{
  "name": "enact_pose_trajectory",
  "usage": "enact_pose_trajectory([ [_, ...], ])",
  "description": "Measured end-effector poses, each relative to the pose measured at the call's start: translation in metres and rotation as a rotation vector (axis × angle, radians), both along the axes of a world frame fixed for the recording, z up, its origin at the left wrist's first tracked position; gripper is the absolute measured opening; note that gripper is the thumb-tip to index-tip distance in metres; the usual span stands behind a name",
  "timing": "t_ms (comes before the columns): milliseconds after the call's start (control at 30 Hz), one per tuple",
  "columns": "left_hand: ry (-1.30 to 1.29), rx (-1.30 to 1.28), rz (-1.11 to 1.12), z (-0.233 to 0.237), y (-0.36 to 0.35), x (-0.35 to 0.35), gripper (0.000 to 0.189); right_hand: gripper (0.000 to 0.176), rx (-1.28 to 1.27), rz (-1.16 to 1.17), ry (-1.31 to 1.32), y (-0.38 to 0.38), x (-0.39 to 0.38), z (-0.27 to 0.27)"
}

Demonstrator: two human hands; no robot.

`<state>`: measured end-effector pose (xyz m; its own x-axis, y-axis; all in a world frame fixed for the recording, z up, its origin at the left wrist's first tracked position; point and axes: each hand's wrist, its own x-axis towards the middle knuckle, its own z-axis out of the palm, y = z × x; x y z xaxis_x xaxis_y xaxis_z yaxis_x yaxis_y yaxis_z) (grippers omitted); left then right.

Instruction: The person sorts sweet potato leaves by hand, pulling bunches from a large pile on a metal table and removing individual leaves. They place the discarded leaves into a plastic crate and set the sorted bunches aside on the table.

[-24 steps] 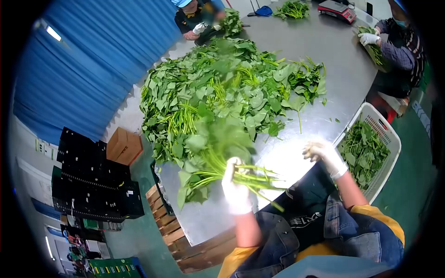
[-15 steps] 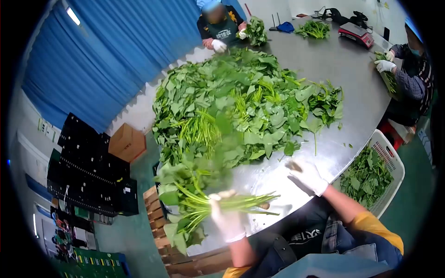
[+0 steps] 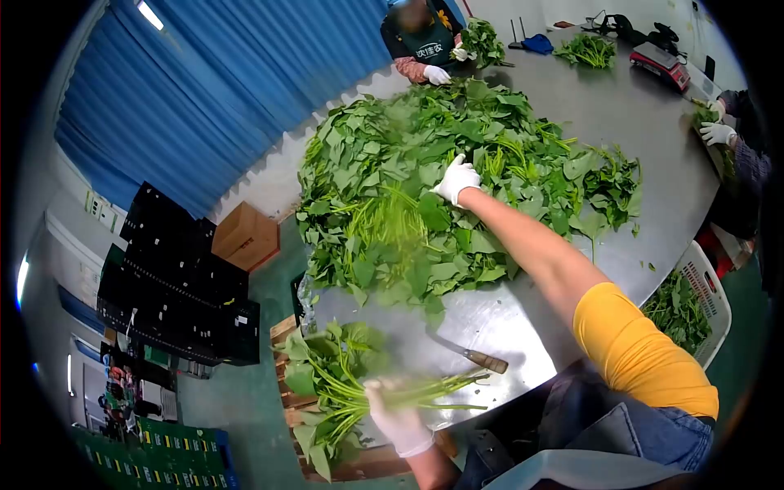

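Observation:
My left hand [image 3: 400, 418], in a white glove, is closed around the stems of a bunch of leafy greens [image 3: 339, 396]. The leaves hang to the left, over the table's near edge, and the cut stem ends point right. My right hand [image 3: 457, 181], also gloved, reaches across to the big pile of leafy greens [image 3: 367, 155]. Its fingers are apart at the leaves, with some fingertips hidden. Between the held bunch and the pile, a knife with a wooden handle [image 3: 486, 360] lies on the metal table [image 3: 506, 327].
A white basket [image 3: 717, 298] of greens stands right of the table. Two co-workers handle greens, one at the far side [image 3: 429, 49], one at right [image 3: 739, 131]. A red scale [image 3: 660, 67] sits at the back. Black crates [image 3: 175, 286] and a cardboard box [image 3: 245, 237] are left.
My right hand has moved from the near table surface forward onto the pile. The knife handle is now uncovered. My left hand still grips the bunch, slightly lower in view.

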<state>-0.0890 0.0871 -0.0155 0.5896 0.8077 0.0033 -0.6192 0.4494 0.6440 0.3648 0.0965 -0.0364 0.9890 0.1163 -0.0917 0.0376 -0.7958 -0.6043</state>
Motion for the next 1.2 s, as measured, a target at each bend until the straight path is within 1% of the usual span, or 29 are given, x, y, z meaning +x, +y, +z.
enact_pose_trajectory([
  [33,0.014,-0.026,0.032,0.003,-0.001,0.002,0.016,0.127,-0.010,-0.015,0.022,0.024,0.034,-0.037],
  [100,0.016,-0.009,0.031,0.005,-0.001,0.006,0.016,0.129,-0.215,-0.015,-0.043,0.021,0.003,0.000],
  [167,0.056,-0.010,0.059,0.002,0.003,0.010,0.016,0.129,-0.159,0.043,-0.014,0.017,0.011,-0.001],
  [200,0.045,-0.057,0.047,0.002,0.002,0.012,0.016,0.130,-0.048,0.126,0.076,0.006,0.019,0.003],
  [233,0.044,-0.056,0.041,0.003,0.001,0.013,0.016,0.131,0.033,0.132,0.089,-0.001,0.021,0.007],
  [300,0.086,-0.054,0.038,0.006,-0.002,0.010,0.016,0.126,0.153,0.291,0.132,-0.030,0.021,0.021],
  [333,0.076,-0.050,0.045,0.005,-0.003,0.009,0.016,0.120,0.212,0.201,0.091,-0.034,0.023,0.016],
  [367,0.072,-0.047,0.051,0.005,-0.003,0.007,0.016,0.120,0.214,0.207,0.088,-0.035,0.026,0.012],
  [433,0.106,-0.041,0.053,0.004,-0.004,0.004,0.016,0.111,0.688,0.312,0.074,-0.077,-0.026,0.070],
  [467,0.104,-0.041,0.033,0.006,-0.003,0.003,0.015,0.108,0.924,0.354,0.070,-0.089,-0.041,0.083],
  [500,0.105,-0.046,0.025,0.006,-0.002,0.003,0.015,0.109,0.852,0.286,0.165,-0.086,-0.003,0.063],
  [567,0.072,-0.054,0.040,0.005,-0.001,0.003,0.014,0.111,0.934,0.464,0.097,-0.119,-0.006,0.085],
  [633,0.073,-0.064,0.024,0.003,0.000,0.004,0.015,0.099,0.707,0.255,-0.264,-0.153,-0.015,0.115],
  [700,0.056,-0.080,-0.018,0.004,-0.003,0.008,0.015,0.089,0.520,0.356,-0.436,-0.203,-0.026,0.156],
  [733,0.017,-0.048,-0.085,-0.001,-0.001,0.007,0.014,0.086,0.536,0.410,-0.393,-0.223,-0.059,0.194],
  [767,0.017,-0.055,-0.092,0.001,-0.004,0.010,0.014,0.084,0.553,0.462,-0.349,-0.237,-0.086,0.221],
  [833,0.006,-0.154,-0.146,0.008,-0.012,0.018,0.013,0.088,0.720,0.477,-0.107,-0.276,-0.072,0.224],
  [867,0.000,-0.095,-0.198,-0.001,-0.008,0.021,0.016,0.084,0.634,0.442,-0.153,-0.290,-0.068,0.217],
  [900,0.169,-0.067,-0.164,0.005,-0.013,0.027,0.012,0.084,0.632,0.429,-0.141,-0.299,-0.066,0.201],
  [967,0.223,0.020,-0.271,-0.009,-0.009,0.036,0.022,0.086,0.598,0.445,0.054,-0.307,-0.058,0.149],
  [1000,0.233,0.008,-0.286,-0.009,-0.012,0.041,0.022,0.088,0.420,0.378,-0.074,-0.304,-0.071,0.118],
  [1033,0.253,0.080,-0.351,-0.007,-0.014,0.047,0.027,0.090,0.241,0.310,-0.197,-0.300,-0.083,0.080],
  [1067,0.270,0.154,-0.414,-0.003,-0.019,0.053,0.033,0.092,0.052,0.303,-0.193,-0.305,-0.069,0.024],
  [1100,0.289,0.185,-0.446,0.003,-0.025,0.056,0.037,0.095,-0.130,0.302,-0.190,-0.313,-0.060,-0.017],
  [1167,0.265,0.174,-0.496,-0.002,-0.029,0.066,0.034,0.095,-0.154,0.101,-0.064,-0.310,-0.091,-0.031],
  [1200,0.273,0.177,-0.487,-0.006,-0.032,0.070,0.034,0.095,-0.152,0.033,-0.130,-0.311,-0.105,-0.032],
])
